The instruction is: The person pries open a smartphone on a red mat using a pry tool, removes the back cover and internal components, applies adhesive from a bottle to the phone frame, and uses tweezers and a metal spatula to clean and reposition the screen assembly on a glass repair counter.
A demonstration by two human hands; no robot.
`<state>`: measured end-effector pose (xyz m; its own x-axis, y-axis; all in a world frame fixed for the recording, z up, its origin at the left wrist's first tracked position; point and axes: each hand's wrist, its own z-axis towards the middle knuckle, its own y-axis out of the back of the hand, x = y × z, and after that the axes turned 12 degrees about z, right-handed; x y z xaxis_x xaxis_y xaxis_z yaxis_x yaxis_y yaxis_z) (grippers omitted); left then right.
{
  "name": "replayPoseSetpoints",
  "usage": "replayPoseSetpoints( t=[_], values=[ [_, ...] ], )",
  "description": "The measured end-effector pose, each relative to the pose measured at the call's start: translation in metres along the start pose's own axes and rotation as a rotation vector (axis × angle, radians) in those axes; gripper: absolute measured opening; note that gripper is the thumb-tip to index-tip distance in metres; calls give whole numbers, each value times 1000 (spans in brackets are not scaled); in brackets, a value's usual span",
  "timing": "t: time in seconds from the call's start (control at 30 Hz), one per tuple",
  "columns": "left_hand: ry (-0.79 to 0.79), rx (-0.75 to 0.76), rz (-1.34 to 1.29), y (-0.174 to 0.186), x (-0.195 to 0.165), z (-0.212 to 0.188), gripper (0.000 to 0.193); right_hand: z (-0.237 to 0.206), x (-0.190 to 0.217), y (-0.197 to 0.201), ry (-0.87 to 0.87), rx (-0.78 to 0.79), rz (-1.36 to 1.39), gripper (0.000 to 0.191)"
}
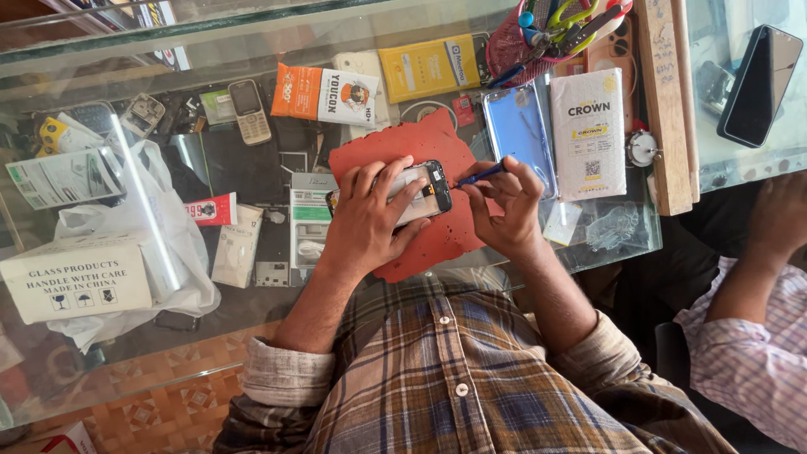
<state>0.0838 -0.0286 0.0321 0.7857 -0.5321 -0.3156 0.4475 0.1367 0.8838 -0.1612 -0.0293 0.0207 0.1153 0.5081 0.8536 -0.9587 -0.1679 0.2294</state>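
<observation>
— How far along does the phone work look?

— Partway, by the look of it. The opened smartphone (418,195) lies face down on the red work mat (437,143) at the centre of the frame, its back cover already off and the camera end exposed. The left hand (370,220) is spread over its lower half, fingers curled down to pin it flat. The right hand (503,204) is closed in a pinch around a thin blue-handled tool (482,174), the tip touching the phone's upper right edge.

— So what remains?

— Probably the inner parts; nothing lifted out lies on the mat beside it. A blue phone back cover (514,126) rests just right of the mat, next to a white packet (588,130), but whether it belongs to this handset cannot be told.

— What is hard to see?

— The left hand hides most of the phone's body. The tool tip is too small to identify. Glare on the glass counter (126,168) blurs the goods beneath, and another person's sleeve (752,353) is cut off at the lower right.
</observation>
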Motion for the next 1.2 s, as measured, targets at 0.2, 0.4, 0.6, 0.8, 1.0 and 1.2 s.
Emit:
replayPoseSetpoints(
  t=[0.2, 0.4, 0.6, 0.8, 1.0, 1.2],
  values=[
    [1, 4, 8, 0, 0, -1, 50, -6, -6, 0, 15, 9, -55, 77],
    [6, 6, 1, 2, -1, -1, 51, 6, 2, -6, 74, 64, -50, 77],
    [4, 3, 11, 2, -2, -1, 51, 20, 12, -11, 243, 130, -236, 79],
    [0, -11, 10, -1, -2, -2, 49, 28, 14, -6, 203, 124, -186, 72],
    [-8, -10, 29, -3, 0, -2, 51, 34, 23, -15, 261, 221, -96, 72],
    [-11, -12, 27, -2, -1, 0, 49, 23, 6, -15, 140, 116, -231, 73]
  ],
)
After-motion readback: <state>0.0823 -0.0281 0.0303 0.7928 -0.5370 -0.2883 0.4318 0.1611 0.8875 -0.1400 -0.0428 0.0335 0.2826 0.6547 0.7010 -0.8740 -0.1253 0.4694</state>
